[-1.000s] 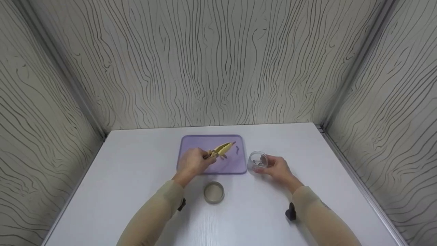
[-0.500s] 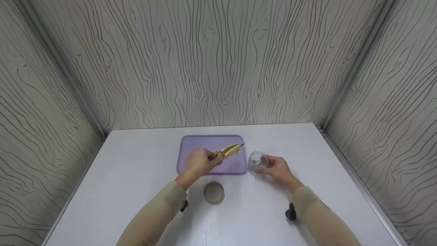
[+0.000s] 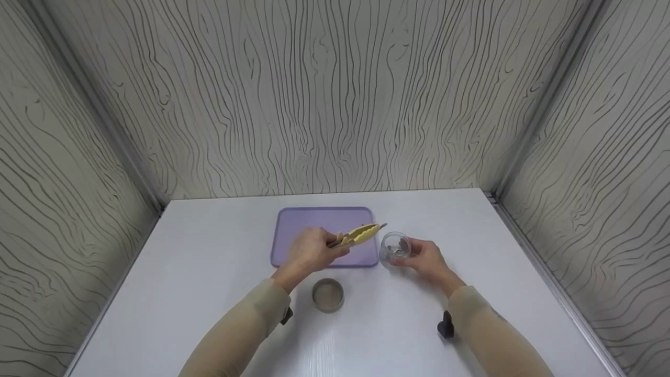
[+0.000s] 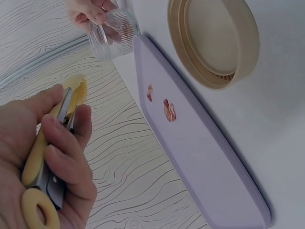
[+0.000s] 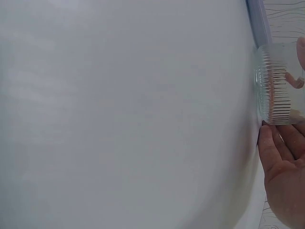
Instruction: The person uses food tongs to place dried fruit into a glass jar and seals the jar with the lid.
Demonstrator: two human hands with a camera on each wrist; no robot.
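Note:
My left hand (image 3: 310, 251) grips a pair of tongs (image 3: 363, 234) with yellow scalloped tips and metal arms. A small reddish-brown piece (image 3: 384, 225) sticks out from the tips, above the gap between tray and jar. With fingers and thumb around its side, my right hand (image 3: 430, 260) holds a clear glass jar (image 3: 387, 255) upright on the table at the tray's right edge. Several dark reddish pieces lie inside it. On the purple tray (image 3: 296, 220), the left wrist view shows two reddish-brown scraps, a larger one (image 4: 169, 110) and a smaller one (image 4: 149, 92).
A round beige lid (image 3: 328, 296) lies on the white table (image 3: 377, 330) in front of the tray, its hollow side up. Walls with a wood-grain pattern (image 3: 335, 104) enclose the back and both sides.
My left hand has moved right with the tongs, carrying the small piece from over the tray to past its right edge, close to the jar. My right hand and the jar stay put.

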